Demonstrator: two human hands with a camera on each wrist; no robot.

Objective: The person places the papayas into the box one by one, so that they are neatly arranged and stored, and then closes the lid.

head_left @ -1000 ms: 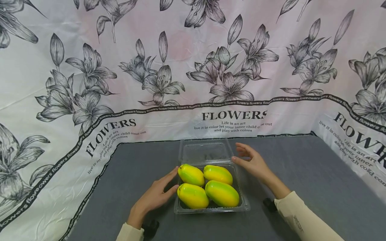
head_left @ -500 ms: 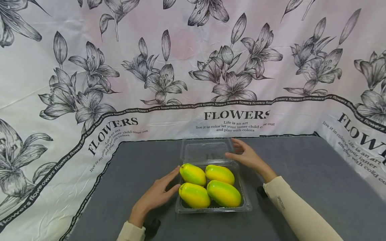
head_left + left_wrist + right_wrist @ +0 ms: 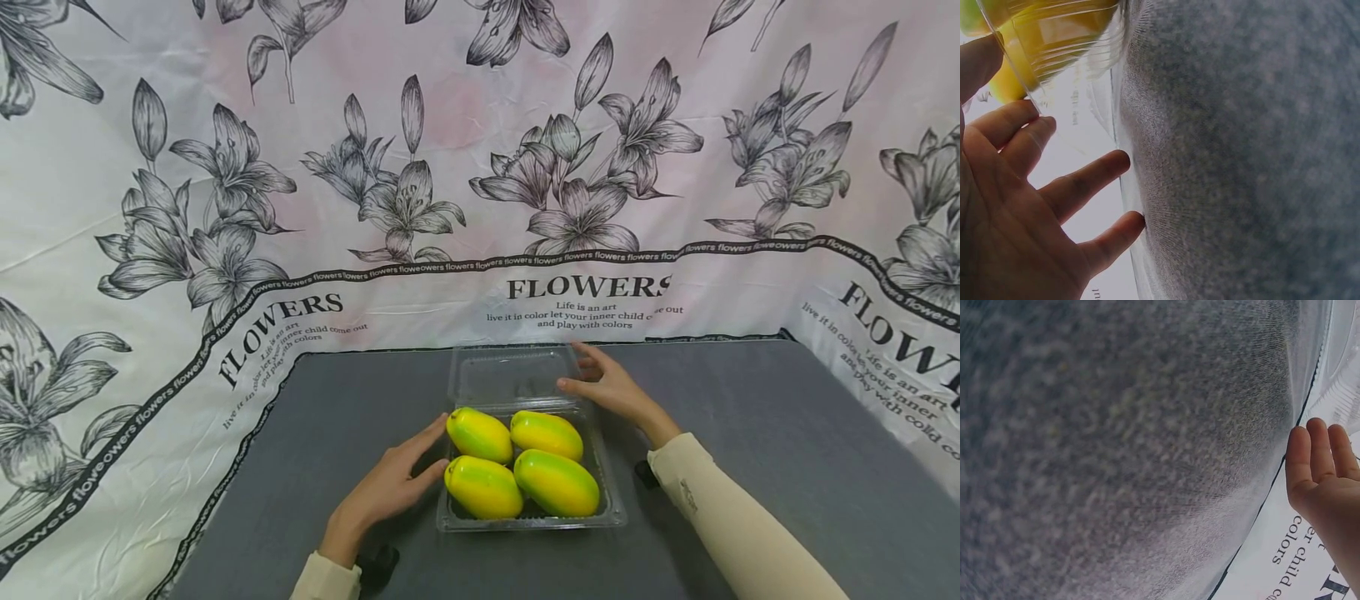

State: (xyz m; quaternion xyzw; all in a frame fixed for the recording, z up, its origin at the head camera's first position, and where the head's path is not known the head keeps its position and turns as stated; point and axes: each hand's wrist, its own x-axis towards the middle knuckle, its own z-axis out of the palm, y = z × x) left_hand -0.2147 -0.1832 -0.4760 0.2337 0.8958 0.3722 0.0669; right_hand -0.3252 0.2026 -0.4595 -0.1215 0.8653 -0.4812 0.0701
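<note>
A clear plastic clamshell box (image 3: 531, 525) stands on the table, its hinged lid (image 3: 487, 375) folded back at the far side. Inside lie several yellow-green mangoes (image 3: 557, 483). My left hand (image 3: 390, 483) rests against the box's left side with thumb and forefinger extended. In the left wrist view that hand (image 3: 1022, 200) has its fingers spread, thumb and forefinger right at the clear rim. At the lid's right edge is my right hand (image 3: 618, 392), its thumb overlapping the lid. The right wrist view shows this hand's fingers (image 3: 1319, 450) nearly straight and close together.
A grey cloth (image 3: 360, 392) covers the table. Behind it hangs a white curtain (image 3: 420, 308) printed with lilies and lettering, which also runs along both sides. Dark wrist straps (image 3: 378, 567) show under the sleeves.
My right hand has moved left, from beside the box to the lid's right edge. The left hand keeps its place at the box's side. The view has shifted slightly.
</note>
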